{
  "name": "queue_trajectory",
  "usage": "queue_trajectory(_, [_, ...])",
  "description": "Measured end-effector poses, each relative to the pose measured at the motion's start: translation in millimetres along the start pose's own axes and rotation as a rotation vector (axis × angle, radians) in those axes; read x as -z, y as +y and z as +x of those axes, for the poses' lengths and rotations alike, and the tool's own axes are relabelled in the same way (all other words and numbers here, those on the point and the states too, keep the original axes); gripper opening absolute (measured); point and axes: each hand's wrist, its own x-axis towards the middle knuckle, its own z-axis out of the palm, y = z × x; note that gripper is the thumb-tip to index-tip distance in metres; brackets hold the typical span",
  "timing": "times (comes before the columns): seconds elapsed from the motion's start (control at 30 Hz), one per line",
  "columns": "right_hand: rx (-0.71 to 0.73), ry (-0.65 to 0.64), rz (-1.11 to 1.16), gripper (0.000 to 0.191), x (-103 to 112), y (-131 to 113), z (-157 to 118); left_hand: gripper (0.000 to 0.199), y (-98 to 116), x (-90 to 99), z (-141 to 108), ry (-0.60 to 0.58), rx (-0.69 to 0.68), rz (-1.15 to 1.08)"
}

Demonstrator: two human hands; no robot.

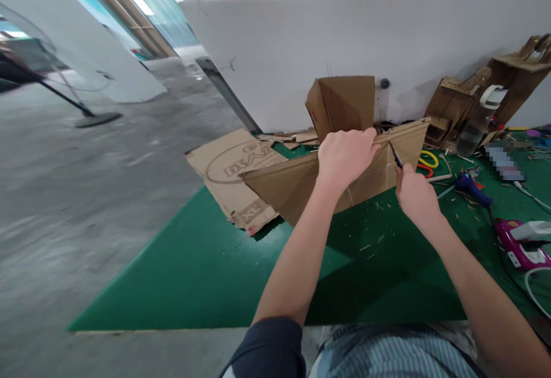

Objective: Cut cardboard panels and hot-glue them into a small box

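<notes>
My left hand [346, 157] grips the top edge of a brown cardboard sheet [284, 186], which stands tilted above the green table. Pale lines cross the sheet's near face. In my right hand [416, 194] is a slim, dark utility knife [396, 157], closed in my fingers. Its tip points up at the sheet near the right part of the top edge; whether it has pierced the board I cannot tell. Behind the sheet stands a cardboard box [348, 102]. A printed cardboard piece [236, 166] lies to the left.
On the right of the green table [172, 286] are yellow and orange loop handles [429, 160], a blue glue gun [472, 189], a phone [503, 160], a magenta power strip [519, 246] and a water bottle [477, 123]. A white partition [275, 51] rises behind. Scraps and cables lie about.
</notes>
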Motion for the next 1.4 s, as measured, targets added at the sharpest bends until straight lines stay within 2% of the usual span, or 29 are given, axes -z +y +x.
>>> queue_trajectory(0.23, [0.049,0.001,0.029,0.039,9,-2,15,0.032,-1,-4.2,3,0.011,0.017,0.009])
queue_trajectory(0.4, [0.064,0.032,0.062,0.037,8,-3,18,0.034,-1,-2.6,2,-0.001,0.025,0.025])
queue_trajectory(0.77, [0.022,0.046,-0.029,0.031,-8,0,6,0.037,-1,0.9,1,-0.025,0.040,-0.008])
queue_trajectory(1.03, [-0.020,-0.010,-0.063,0.029,-21,4,-2,0.035,0,2.9,0,-0.014,0.026,-0.016])
queue_trajectory(1.2, [-0.021,0.017,-0.117,0.026,-27,8,-7,0.035,3,3.3,-2,-0.021,0.043,-0.010])
queue_trajectory(1.4, [-0.051,-0.025,-0.076,0.027,-28,10,-13,0.035,5,4.1,-4,-0.021,0.015,0.022])
